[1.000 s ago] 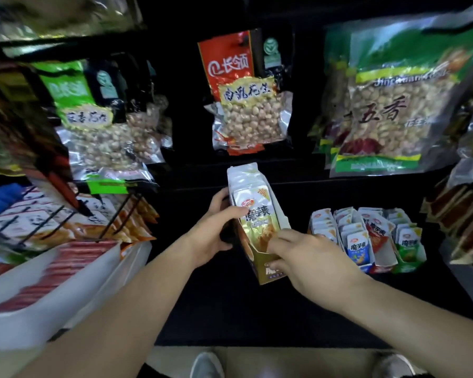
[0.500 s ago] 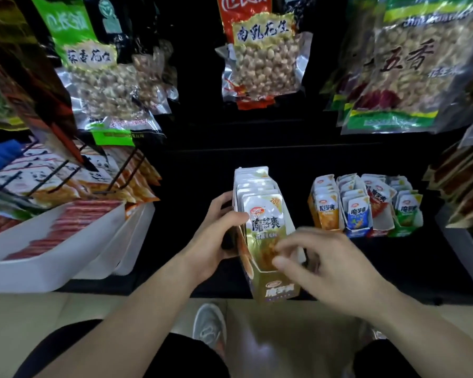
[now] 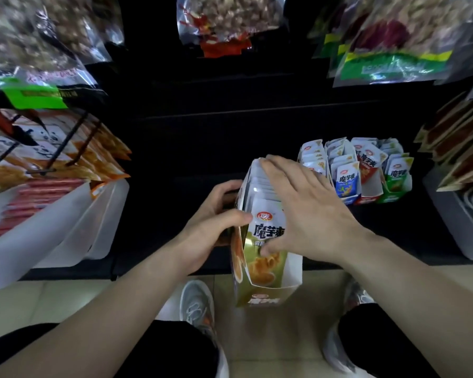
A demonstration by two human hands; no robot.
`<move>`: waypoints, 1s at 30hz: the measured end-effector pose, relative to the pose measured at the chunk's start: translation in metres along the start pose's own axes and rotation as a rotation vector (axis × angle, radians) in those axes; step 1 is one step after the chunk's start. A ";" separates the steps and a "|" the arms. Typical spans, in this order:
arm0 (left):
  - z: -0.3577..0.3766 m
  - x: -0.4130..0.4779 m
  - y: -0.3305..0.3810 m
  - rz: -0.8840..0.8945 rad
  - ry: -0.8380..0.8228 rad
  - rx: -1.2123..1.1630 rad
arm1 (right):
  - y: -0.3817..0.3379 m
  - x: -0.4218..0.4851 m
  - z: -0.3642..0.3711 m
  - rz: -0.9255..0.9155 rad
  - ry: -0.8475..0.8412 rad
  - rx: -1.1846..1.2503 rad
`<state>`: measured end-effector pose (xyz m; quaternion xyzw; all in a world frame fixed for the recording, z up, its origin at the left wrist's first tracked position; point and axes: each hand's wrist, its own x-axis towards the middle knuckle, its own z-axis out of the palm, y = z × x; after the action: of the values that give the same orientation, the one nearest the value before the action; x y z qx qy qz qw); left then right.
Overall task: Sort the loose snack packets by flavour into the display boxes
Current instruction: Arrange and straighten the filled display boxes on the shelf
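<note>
A gold-and-white display box (image 3: 268, 291) full of silver-and-gold snack packets (image 3: 265, 219) is held out over the shelf's front edge. My left hand (image 3: 216, 225) grips the box's left side, thumb across the front packet. My right hand (image 3: 303, 211) lies flat with spread fingers on top of the packets, thumb pressing the front one. On the dark shelf behind stand further display boxes: a yellow one (image 3: 311, 156), a blue one (image 3: 347, 181), a red one (image 3: 369, 162) and a green one (image 3: 397, 178), all with packets in them.
Large bags of nuts (image 3: 230, 20) hang above the shelf. White plastic bins (image 3: 52, 230) with red packets stand at the left, under hooks of orange packets (image 3: 66, 156). A grey bin (image 3: 459, 222) stands at the right. My shoes (image 3: 197, 304) are on the tiled floor below.
The gold box has come nearer and lower, past the shelf edge. My right hand has moved from the front packet up onto the top of the packets, fingers spread.
</note>
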<state>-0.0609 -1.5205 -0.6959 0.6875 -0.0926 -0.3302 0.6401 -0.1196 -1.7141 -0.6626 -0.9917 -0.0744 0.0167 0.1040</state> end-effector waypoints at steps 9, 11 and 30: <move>-0.003 0.002 0.001 -0.034 0.059 0.055 | -0.005 0.002 0.010 0.054 0.056 0.044; -0.004 0.002 0.001 -0.042 0.082 0.056 | -0.006 0.001 0.012 0.053 0.058 0.062; -0.006 -0.004 -0.005 -0.080 -0.001 0.130 | -0.013 -0.004 -0.009 -0.013 -0.202 0.052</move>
<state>-0.0617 -1.5128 -0.6995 0.7306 -0.0867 -0.3490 0.5804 -0.1246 -1.7040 -0.6510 -0.9814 -0.0903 0.1177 0.1220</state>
